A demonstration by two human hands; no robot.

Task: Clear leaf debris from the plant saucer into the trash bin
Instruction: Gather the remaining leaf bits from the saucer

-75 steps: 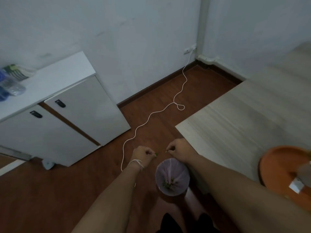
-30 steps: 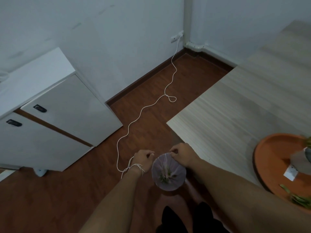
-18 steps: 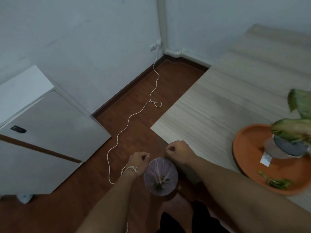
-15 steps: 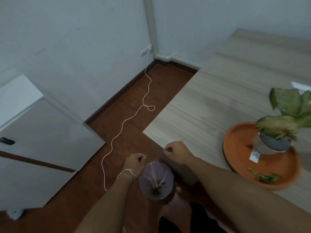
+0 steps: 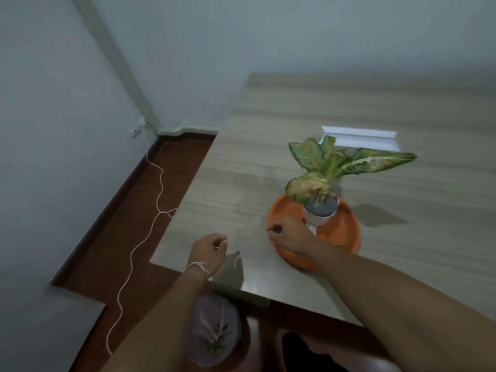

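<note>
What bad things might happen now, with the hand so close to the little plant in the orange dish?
The right hand is over the orange saucer, right beside the potted plant; a bump might tip the pot. The saucer sits near the table corner, so pulling it could slide it off. The trash bin is down on the floor below the table edge, so carried leaf bits might miss it.

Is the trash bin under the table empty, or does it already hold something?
Not empty. The trash bin has a pale liner, and green leaf pieces lie at its bottom. How full it is cannot be told.
</note>
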